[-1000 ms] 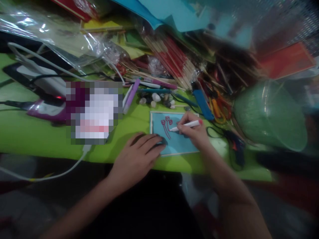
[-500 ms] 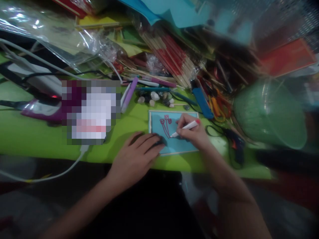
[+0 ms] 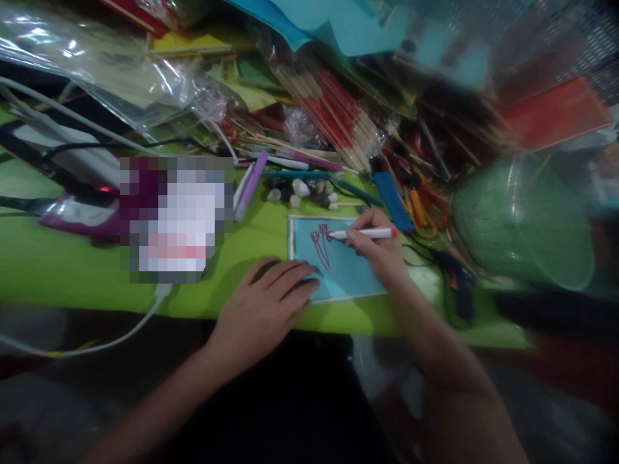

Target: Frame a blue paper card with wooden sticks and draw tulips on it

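A light-blue card (image 3: 348, 277) with a pale stick border lies on the green table. Red tulip outlines with stems (image 3: 323, 245) are drawn on its left half. Pinched in my right hand (image 3: 382, 251) is a white marker (image 3: 370, 233) with a red end, its tip at the rightmost flower head. My left hand (image 3: 271, 293) lies flat with fingers stretched out, fingertips over the card's lower left edge. The right hand hides part of the card's right side.
Behind the card are small pebbles (image 3: 300, 187), a purple marker (image 3: 251, 187) and a blue cutter (image 3: 393, 200). To the right are a glue gun (image 3: 457, 283) and a green translucent bowl (image 3: 522, 222). A power strip (image 3: 77, 216) and cables sit left. Bundled sticks (image 3: 333, 103) lie behind.
My right hand has moved the marker tip up from the stems' base to the right flower head, and the marker lies flatter. The left hand has stayed in place.
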`<state>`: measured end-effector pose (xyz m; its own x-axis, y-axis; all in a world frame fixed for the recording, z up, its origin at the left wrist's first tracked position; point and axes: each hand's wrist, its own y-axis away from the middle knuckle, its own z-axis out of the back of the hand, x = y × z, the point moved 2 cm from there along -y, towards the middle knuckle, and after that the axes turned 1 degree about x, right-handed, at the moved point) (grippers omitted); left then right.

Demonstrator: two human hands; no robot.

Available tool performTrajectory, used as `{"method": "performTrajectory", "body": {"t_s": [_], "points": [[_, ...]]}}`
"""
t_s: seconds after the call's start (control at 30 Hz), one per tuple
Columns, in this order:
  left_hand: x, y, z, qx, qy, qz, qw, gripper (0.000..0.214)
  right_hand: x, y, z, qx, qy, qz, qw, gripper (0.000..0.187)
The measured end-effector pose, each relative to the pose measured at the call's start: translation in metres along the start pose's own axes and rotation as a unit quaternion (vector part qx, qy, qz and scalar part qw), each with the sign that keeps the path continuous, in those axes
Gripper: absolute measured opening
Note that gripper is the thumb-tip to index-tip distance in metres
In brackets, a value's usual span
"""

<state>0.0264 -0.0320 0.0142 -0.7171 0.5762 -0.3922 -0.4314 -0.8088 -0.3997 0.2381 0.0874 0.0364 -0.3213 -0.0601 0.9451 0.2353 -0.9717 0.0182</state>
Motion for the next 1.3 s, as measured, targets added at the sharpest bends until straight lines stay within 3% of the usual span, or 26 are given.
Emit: {"method": "performTrajectory", "body": {"t_s": [0.33,1.3], "points": [[-0.0005,-0.0006,-0.0003,-0.001,-0.004,0.000,1.000,0.025,0.0013,-0.0014,-0.0019,-0.001,0.002,0.012,1.000,0.031],[-0.0001,0.0006,-0.0017,-0.003,0.003,0.002,1.000,0.026,-0.0009,-0.0011,-0.0005,0.008,-0.005,0.003,1.000,0.017]]}}
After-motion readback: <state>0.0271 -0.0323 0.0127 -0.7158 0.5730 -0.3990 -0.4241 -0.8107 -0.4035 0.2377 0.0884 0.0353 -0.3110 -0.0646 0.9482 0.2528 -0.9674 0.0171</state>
